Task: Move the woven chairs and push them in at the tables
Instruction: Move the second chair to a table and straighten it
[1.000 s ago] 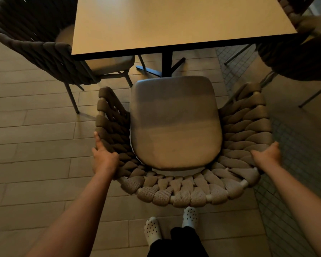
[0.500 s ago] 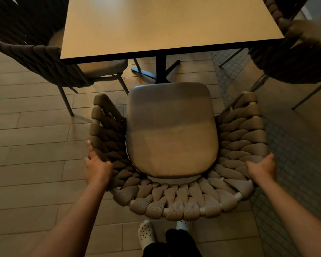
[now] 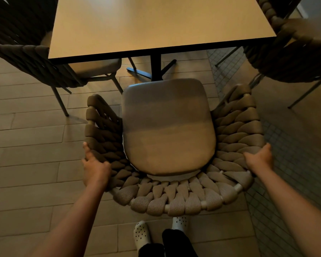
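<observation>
Two hands hold a woven chair in front of the desk.

The woven chair [image 3: 167, 199] sits in the middle of the view with its grey seat cushion [image 3: 168, 127] facing the desk [image 3: 156, 25] at 12 o'clock, and the front of the cushion is near the desk's edge but not under it. The left hand [image 3: 95, 167] grips the chair's rope rim at 9 o'clock, fingers curled round it. The right hand [image 3: 259, 158] grips the rim at 3 o'clock. Another woven chair [image 3: 26, 58] stands at 10 o'clock with its seat partly under the desk. A third one [image 3: 289, 58] stands at 2 o'clock. Two white shoes [image 3: 141, 234] stand on the tiled floor [image 3: 26, 164] at 6 o'clock, just behind the chair.
</observation>
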`<state>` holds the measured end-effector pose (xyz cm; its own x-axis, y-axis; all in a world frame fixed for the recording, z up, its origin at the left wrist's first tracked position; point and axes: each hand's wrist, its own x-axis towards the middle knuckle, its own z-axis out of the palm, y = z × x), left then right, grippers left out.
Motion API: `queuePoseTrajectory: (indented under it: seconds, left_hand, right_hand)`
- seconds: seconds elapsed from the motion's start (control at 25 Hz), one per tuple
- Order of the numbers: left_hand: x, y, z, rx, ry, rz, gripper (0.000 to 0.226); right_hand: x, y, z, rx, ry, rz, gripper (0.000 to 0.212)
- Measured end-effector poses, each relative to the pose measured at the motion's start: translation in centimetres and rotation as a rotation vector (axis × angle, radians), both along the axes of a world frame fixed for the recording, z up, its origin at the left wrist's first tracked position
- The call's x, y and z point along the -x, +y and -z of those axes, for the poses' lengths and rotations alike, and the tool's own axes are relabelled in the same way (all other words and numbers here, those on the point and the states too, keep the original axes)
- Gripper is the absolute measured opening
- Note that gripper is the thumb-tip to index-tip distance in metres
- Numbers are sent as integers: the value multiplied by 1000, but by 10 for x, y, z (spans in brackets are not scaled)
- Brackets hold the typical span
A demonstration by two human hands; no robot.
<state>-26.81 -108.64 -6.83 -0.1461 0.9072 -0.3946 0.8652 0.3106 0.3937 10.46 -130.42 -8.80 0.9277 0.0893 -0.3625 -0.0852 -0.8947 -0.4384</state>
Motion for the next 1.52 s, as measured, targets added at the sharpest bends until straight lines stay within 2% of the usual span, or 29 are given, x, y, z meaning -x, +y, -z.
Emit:
queuePoseTrajectory:
  seconds: [0.44, 1.08, 1.4, 1.52]
  left_hand:
    - [-3, -5, -5, 19, 11, 18, 89]
    - [-20, -14, -3, -20, 36, 7, 89]
    - [-19, -1, -6, -3, -25, 8, 91]
    - [-19, -1, -4, -16, -9, 15, 91]
  right_hand:
    - [12, -21, -3, -49, 2, 16, 73]
    - [-19, -17, 1, -71, -2, 8, 71]
    - [-15, -9, 2, -56, 16, 28, 79]
    - [-14, -9, 1, -48, -4, 14, 75]
